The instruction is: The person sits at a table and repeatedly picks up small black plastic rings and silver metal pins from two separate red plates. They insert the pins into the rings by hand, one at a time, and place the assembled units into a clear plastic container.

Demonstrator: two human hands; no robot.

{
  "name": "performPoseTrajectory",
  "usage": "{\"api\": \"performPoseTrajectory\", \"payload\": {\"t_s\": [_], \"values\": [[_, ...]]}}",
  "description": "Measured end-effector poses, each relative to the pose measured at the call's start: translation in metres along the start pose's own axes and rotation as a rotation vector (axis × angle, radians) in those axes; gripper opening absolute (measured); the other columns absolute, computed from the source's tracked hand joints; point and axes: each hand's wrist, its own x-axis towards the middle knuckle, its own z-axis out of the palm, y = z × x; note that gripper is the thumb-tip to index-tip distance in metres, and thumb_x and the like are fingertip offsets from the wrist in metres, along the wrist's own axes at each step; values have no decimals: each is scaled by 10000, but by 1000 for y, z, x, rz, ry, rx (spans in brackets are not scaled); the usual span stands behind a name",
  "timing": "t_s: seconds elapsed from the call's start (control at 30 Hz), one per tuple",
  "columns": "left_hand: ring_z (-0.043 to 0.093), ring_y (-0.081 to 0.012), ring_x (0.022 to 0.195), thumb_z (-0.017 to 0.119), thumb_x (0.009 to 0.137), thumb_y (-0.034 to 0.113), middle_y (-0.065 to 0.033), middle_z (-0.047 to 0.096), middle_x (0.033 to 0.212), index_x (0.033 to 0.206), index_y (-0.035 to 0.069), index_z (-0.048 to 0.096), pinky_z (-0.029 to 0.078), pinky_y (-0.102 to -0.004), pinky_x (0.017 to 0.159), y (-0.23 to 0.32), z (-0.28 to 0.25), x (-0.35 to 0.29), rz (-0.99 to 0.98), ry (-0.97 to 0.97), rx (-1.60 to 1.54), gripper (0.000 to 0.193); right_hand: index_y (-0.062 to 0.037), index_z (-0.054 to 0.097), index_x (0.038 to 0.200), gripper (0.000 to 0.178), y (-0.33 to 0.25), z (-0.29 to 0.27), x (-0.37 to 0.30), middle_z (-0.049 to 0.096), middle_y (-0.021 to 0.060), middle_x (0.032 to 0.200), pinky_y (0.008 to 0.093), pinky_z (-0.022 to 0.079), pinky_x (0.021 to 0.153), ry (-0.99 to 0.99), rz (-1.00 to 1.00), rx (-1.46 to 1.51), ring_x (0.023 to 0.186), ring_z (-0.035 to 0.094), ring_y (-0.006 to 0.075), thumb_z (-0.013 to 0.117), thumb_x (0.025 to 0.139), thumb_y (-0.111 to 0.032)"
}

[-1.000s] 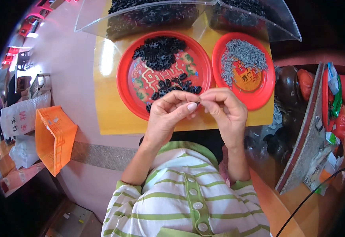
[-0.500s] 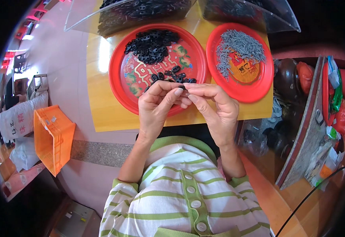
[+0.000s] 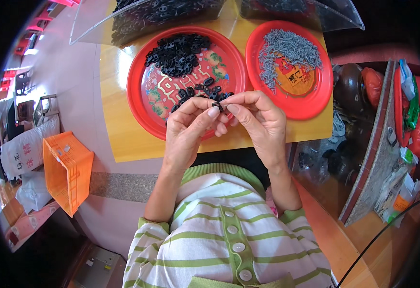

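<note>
Black piece [image 3: 217,105] (between fingertips [image 3: 213,112]) now clearer

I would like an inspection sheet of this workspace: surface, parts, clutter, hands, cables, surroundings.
Surface: yellow tabletop bearing larger red tray and smaller red tray.
Parts: black pieces in two groups on the larger, grey pieces on the smaller.
Clutter: clear bin with dark pieces, far edge.
Hands: left hand pinches small black part; right hand meets it, its hold unclear.
Cables: black cable, lower right, off the table.
Surroundings: orange crate and white bag at left.
</note>
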Motion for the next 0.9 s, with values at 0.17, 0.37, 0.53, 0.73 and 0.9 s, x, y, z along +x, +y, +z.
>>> {"api": "performPoseTrajectory", "payload": {"t_s": [0.17,0.37,0.53,0.73,0.9], "values": [[603,-134,690,551,892,75,-113,640,826,937,-27,575,484,-248,627,0,-1,2,7,-6,32,115,24,584,951,84,1,-1,0,619,52,811,227,526,632,2,-4,-34,715,606,88,554,879,-6],[609,-131,690,563,882,65,-108,642,825,941,-25,580,488,-243,629,-1,-4,2,6,-11,65,109,16,590,943,81,2,-2,1,628,47,826,228,526,631,-3,39,-39,716,611,86,564,878,-25],[613,-125,690,567,878,58,-97,645,818,933,-25,585,494,-238,629,-1,-4,2,4,5,62,102,10,596,935,77,2,-1,2,631,46,827,227,527,625,1,34,-61,711,617,88,570,876,-33],[616,-117,705,562,882,52,-92,646,817,930,-36,589,504,-232,635,4,-3,1,21,-6,144,104,20,595,932,76,1,1,0,627,47,799,224,517,617,-14,-24,-167,698,610,90,575,871,-22],[616,-118,705,556,884,49,-90,647,813,934,-39,587,507,-233,633,3,-1,1,-6,0,171,106,22,593,945,85,10,3,-4,624,46,820,223,509,622,29,-40,-111,698,599,83,577,868,-11]]}}
